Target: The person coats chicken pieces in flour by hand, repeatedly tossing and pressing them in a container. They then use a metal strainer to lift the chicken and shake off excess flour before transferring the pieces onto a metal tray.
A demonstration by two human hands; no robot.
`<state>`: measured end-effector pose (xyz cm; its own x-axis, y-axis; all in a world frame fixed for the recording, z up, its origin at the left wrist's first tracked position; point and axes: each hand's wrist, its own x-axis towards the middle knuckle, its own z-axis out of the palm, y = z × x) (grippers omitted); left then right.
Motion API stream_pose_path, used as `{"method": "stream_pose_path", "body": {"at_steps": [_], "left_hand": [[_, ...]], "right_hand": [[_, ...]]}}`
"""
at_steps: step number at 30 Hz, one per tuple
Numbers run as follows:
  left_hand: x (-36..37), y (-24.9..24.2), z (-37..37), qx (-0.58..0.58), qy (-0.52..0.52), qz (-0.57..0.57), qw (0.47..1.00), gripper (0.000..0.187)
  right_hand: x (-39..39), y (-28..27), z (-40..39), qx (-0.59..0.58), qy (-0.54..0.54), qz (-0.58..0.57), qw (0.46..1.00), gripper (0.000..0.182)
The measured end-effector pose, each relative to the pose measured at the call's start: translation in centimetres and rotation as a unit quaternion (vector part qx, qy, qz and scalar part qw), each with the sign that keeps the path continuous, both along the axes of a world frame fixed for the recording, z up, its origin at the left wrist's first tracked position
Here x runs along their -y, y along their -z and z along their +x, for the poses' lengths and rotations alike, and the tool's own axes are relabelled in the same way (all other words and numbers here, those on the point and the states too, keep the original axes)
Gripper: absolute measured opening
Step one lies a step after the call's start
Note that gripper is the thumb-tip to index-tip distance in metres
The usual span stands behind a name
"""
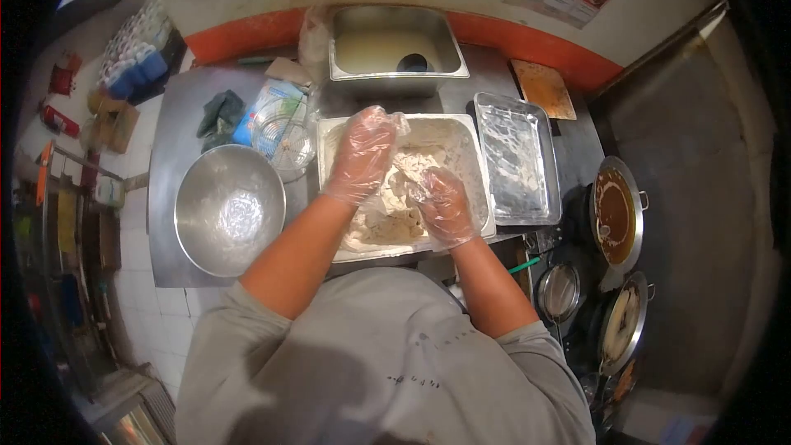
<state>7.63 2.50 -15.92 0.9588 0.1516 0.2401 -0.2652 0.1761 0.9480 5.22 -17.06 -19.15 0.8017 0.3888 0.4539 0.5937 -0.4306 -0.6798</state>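
A rectangular metal pan (474,136) in front of me holds pale flour (371,235) and lumpy flour-coated pieces (404,185). Clear plastic gloves cover both hands. My left hand (367,156) is above the pan's left part, its fingers curled inward; what they hold, if anything, is hidden. In the right half, my right hand (449,202) has its fingers bent down against the floury pieces. Whether it grips one of them I cannot make out.
Left of the pan are a steel bowl (206,222), a wire basket (284,140) and a dark cloth (221,115). Behind stands a deep container (400,86) of cloudy liquid. A metal tray (517,218) lies right, near a strainer (560,292) and two pans, one with brown oil (614,206).
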Motion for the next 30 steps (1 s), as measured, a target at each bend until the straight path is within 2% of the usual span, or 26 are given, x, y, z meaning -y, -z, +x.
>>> {"method": "stream_pose_path", "body": {"at_steps": [1,2,3,5,6,7,8,9,10,11,12,13,15,16,18,19,20,21,22,23,24,26,27,28,29,30], "left_hand": [[-0.4,-0.2,0.3,-0.011,-0.02,0.03,0.999,0.015],[-1.1,-1.1,0.3,-0.073,-0.019,0.081,0.994,0.014],[-0.9,-0.2,0.5,-0.073,-0.021,0.08,0.994,0.014],[-0.4,1.2,0.8,-0.037,-0.053,-0.013,0.998,0.025],[-1.0,1.9,0.9,-0.038,-0.054,-0.013,0.998,0.025],[-2.0,1.3,0.9,-0.128,0.024,0.207,0.97,0.038],[-2.7,0.9,0.9,-0.21,0.101,0.413,0.88,0.051],[-2.9,1.1,0.6,-0.21,0.101,0.411,0.881,0.051],[-2.9,1.3,0.2,-0.224,0.158,0.484,0.831,0.056],[-2.6,0.3,-0.2,-0.234,0.214,0.552,0.771,0.062],[-2.1,-0.8,-0.8,-0.266,0.231,0.56,0.75,0.064],[-1.5,-1.1,-1.6,-0.263,0.234,0.559,0.75,0.064],[-0.5,-1.5,-3.5,-0.092,0.229,0.556,0.794,0.067],[-0.3,-2.7,-4.1,-0.09,0.229,0.556,0.794,0.067],[-0.3,-5.2,-5.2,0.041,0.31,0.551,0.774,0.065],[-0.1,-5.0,-5.6,0.042,0.309,0.551,0.774,0.065],[0.1,-4.5,-5.9,0.064,0.274,0.541,0.792,0.06],[0.2,-4.4,-6.1,0.085,0.237,0.53,0.81,0.055],[0.7,-4.8,-6.1,0.054,0.233,0.526,0.816,0.041],[0.7,-4.2,-6.1,0.053,0.229,0.525,0.818,0.041],[0.7,-2.9,-6.1,0.093,0.194,0.525,0.823,0.034],[0.7,-1.3,-5.9,0.131,0.155,0.522,0.828,0.027],[0.5,-0.5,-5.9,0.189,0.127,0.514,0.827,0.022],[0.3,-0.1,-5.9,0.246,0.1,0.505,0.822,0.017],[0.2,0.1,-5.7,0.242,0.098,0.505,0.823,0.017],[0.3,0.2,-5.5,0.253,0.128,0.513,0.81,0.017]], "right_hand": [[0.1,-0.1,-0.4,0.0,0.009,-0.014,1.0,0.015],[0.3,-0.1,-0.8,0.001,0.016,-0.028,0.999,0.012],[0.7,0.1,-0.9,0.001,0.014,-0.029,0.999,0.012],[1.5,0.6,-1.2,-0.208,0.043,0.033,0.977,0.022],[2.2,0.5,-1.3,-0.208,0.041,0.032,0.977,0.022],[2.7,-0.3,-1.4,-0.194,0.064,-0.021,0.979,0.035],[2.9,-1.1,-1.4,-0.177,0.087,-0.073,0.978,0.049],[2.8,-1.8,-1.3,-0.177,0.086,-0.075,0.978,0.049],[2.5,-2.8,-0.7,-0.302,0.081,0.085,0.946,0.066],[2.4,-3.8,-0.1,-0.415,0.073,0.242,0.874,0.084],[2.4,-4.8,0.3,-0.482,0.05,0.282,0.828,0.104],[2.5,-4.4,0.5,-0.481,0.053,0.282,0.828,0.104],[1.7,-3.0,1.0,-0.426,-0.004,0.406,0.808,0.117],[1.1,-3.4,1.0,-0.423,-0.016,0.398,0.814,0.121],[0.1,-2.2,2.0,-0.42,0.0,0.386,0.821,0.123],[-0.5,-1.8,2.6,-0.42,0.015,0.373,0.827,0.124],[-1.2,-1.4,3.2,-0.34,0.007,0.388,0.857,0.127],[-1.7,-1.1,3.5,-0.342,0.004,0.386,0.857,0.127],[-2.5,-1.5,3.5,-0.284,0.028,0.322,0.903,0.128],[-3.0,-1.9,3.6,-0.223,0.052,0.255,0.939,0.129],[-3.0,-1.3,4.1,-0.224,0.049,0.253,0.94,0.129],[-3.4,-1.3,4.8,-0.126,0.029,0.204,0.971,0.111],[-3.5,-1.3,4.9,-0.129,0.025,0.201,0.971,0.111],[-4.9,-4.5,4.1,-0.207,0.025,0.29,0.934,0.101],[-6.2,-7.7,3.3,-0.281,0.025,0.377,0.882,0.092],[-6.8,-10.2,2.9,-0.307,0.023,0.34,0.889,0.08]]}}
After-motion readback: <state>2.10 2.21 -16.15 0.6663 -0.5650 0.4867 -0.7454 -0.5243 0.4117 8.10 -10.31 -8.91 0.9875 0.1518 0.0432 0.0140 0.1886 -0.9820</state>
